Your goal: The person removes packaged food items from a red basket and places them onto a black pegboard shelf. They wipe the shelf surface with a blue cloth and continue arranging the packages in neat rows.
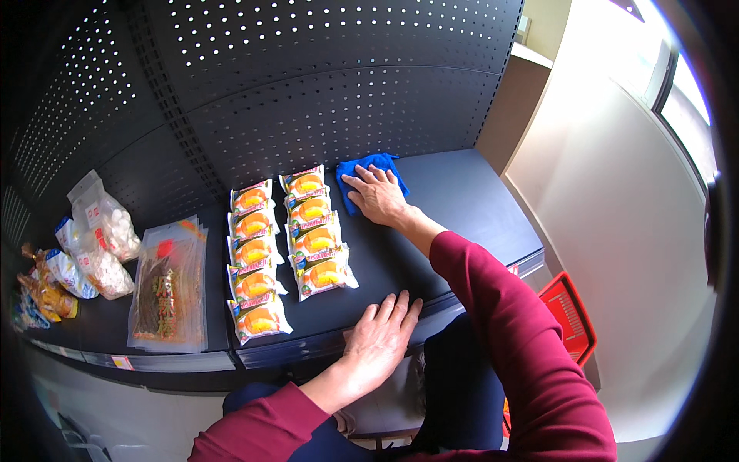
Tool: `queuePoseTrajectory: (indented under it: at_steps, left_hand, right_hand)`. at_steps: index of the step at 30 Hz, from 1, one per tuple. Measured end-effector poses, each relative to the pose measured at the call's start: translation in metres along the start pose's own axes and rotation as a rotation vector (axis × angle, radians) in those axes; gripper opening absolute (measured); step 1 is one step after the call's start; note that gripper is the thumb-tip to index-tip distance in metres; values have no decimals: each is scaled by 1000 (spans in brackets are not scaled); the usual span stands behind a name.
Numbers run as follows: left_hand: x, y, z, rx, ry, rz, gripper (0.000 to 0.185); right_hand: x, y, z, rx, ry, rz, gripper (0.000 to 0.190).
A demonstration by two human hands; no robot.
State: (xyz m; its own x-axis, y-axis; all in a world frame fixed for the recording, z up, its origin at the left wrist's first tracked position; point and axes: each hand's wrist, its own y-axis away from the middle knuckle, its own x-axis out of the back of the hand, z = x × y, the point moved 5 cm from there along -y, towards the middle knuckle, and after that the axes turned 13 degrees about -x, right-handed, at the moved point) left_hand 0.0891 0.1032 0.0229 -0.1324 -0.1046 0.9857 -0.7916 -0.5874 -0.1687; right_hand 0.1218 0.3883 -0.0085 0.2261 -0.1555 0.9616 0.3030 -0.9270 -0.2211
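My right hand [376,193] lies flat on a folded blue cloth [398,170] towards the back of the dark metal shelf [456,190]. Its fingers are spread and press the cloth down without curling around it. Close to the shelf's front edge rests my left hand [381,338], palm down and holding nothing. Left of the cloth, wrapped cakes or buns stand overlapping in two columns: a longer left column [254,254] and a shorter right column [316,238]. The nearest packet of the right column [324,272] is a little way from my left fingertips.
Flat clear snack packets [167,289] lie in a stack further left. Beyond them are bulging bags of white food [107,231] and orange-brown bags [55,286]. A perforated back panel [346,86] rises behind. A red plastic basket [568,317] stands below the shelf's right end, near the wall [612,231].
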Motion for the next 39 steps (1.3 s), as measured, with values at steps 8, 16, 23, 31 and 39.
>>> queuePoseTrajectory:
  at_steps: [8,16,23,31,39]
  left_hand:
    - [1,3,-1,7,31,-6,81]
    - [11,-3,1,-3,104,-55,79]
    - [12,-3,2,-6,104,-76,82]
    - [-2,-1,5,18,-58,-144,86]
    - [-1,-6,6,-12,-62,-112,84]
  right_hand:
    - [23,81,-1,156,-38,-35,50]
    - [86,189,101,116,2,-112,52]
    - [88,160,235,-253,54,-6,50]
    - [35,70,97,-62,44,-31,52]
    - [8,31,-1,-3,48,-1,51]
